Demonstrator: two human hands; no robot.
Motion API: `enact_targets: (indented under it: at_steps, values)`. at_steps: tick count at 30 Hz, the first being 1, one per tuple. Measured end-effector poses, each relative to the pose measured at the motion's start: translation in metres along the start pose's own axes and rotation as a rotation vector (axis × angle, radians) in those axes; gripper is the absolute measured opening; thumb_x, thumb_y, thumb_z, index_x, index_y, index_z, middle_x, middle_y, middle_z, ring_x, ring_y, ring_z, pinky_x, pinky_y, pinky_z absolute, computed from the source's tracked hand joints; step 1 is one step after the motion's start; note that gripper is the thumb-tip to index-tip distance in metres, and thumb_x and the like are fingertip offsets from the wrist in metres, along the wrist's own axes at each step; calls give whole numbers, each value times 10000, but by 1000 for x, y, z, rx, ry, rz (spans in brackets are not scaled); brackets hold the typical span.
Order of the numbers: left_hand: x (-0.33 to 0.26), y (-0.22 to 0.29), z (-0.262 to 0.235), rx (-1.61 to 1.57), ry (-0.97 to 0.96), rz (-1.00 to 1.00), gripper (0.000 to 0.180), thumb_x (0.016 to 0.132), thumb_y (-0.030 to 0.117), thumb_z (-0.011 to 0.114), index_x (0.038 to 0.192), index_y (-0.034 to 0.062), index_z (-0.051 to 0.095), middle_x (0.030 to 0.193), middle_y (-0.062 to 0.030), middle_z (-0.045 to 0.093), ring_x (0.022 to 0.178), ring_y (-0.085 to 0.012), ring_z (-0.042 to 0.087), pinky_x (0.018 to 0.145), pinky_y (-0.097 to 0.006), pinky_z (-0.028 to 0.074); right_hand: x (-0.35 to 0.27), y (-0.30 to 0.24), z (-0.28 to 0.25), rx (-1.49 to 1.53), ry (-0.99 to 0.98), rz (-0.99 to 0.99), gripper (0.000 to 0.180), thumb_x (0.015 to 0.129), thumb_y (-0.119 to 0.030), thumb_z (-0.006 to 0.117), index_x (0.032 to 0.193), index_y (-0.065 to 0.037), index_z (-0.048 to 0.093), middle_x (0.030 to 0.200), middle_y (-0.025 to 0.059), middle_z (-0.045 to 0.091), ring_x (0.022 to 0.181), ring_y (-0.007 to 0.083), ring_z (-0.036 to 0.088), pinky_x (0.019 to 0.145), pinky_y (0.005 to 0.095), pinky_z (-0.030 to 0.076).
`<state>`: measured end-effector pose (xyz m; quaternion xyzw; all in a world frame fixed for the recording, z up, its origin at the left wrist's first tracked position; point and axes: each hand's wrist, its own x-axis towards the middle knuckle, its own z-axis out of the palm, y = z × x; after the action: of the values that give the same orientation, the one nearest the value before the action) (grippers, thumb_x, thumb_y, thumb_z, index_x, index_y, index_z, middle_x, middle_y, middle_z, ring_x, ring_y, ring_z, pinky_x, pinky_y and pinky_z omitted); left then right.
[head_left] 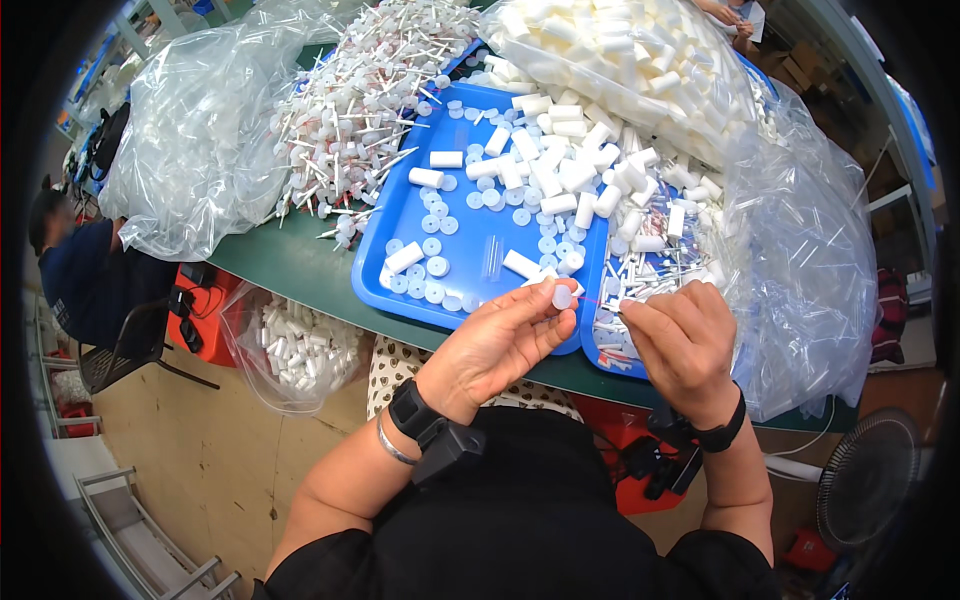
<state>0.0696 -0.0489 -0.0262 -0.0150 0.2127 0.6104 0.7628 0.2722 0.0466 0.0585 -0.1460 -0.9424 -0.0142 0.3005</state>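
Note:
Above the front edge of a blue tray (pixel 465 262), my left hand (pixel 505 340) pinches a small whitish translucent disc (pixel 562 297) between thumb and fingers. My right hand (pixel 685 345) is closed just to the right, fingertips pressed together. A thin pinkish stick runs between the disc and these fingertips; its far end is hidden by them. In the tray lie loose white cylinders (pixel 446 159) and round translucent discs (pixel 449 225). Beside it, a second blue tray (pixel 625 368) holds thin white sticks and more cylinders.
Disc-topped sticks (pixel 345 110) form a heap on the green table (pixel 270 262). A large bag of white cylinders (pixel 640 60) stands at the back. Clear plastic bags (pixel 800 270) drape the right side. Below left hangs a bag of white pieces (pixel 300 350). A person (pixel 75 250) sits left; a fan (pixel 868 478) stands right.

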Motion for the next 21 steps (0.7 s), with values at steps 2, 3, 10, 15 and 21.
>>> enact_targets:
  at_steps: [2, 3, 10, 15, 21]
  values:
    - [2, -3, -3, -74, -7, -8, 313, 1061, 197, 617, 1242, -58, 615, 1193, -149, 656, 1054, -196, 678, 982, -298, 591, 0, -1, 0, 15, 11, -6, 251, 722, -32, 805, 963, -70, 744, 814, 24, 636, 680, 212, 547, 604, 354, 412]
    - [2, -3, -1, -110, -9, -26, 322, 1063, 195, 610, 1260, -59, 592, 1218, -166, 649, 1072, -208, 678, 977, -303, 599, -1, -1, 0, 28, 11, -9, 254, 723, -33, 804, 967, -69, 743, 816, 26, 637, 677, 212, 548, 599, 354, 417]
    - [1, -4, 0, -113, -18, -10, 383, 1108, 252, 515, 1332, -58, 545, 1241, -192, 654, 1119, -250, 682, 1002, -338, 588, -10, -4, 9, 169, -13, 96, 236, 772, -21, 794, 997, -45, 730, 831, 59, 659, 676, 235, 624, 585, 357, 492]
    - [-1, -3, -1, -46, -59, 27, 398, 1113, 270, 501, 1346, -50, 541, 1220, -170, 665, 1096, -236, 688, 999, -338, 584, -11, -7, 9, 395, -112, 316, 161, 844, -35, 795, 989, -17, 728, 825, 91, 667, 694, 251, 658, 596, 346, 507]
    - [-4, 2, 3, 99, 0, 122, 391, 1106, 305, 521, 1295, -32, 578, 1175, -151, 685, 1062, -221, 695, 969, -330, 584, -8, -4, 2, 383, -122, 443, 108, 860, -25, 787, 944, -4, 724, 790, 106, 672, 673, 249, 657, 595, 344, 502]
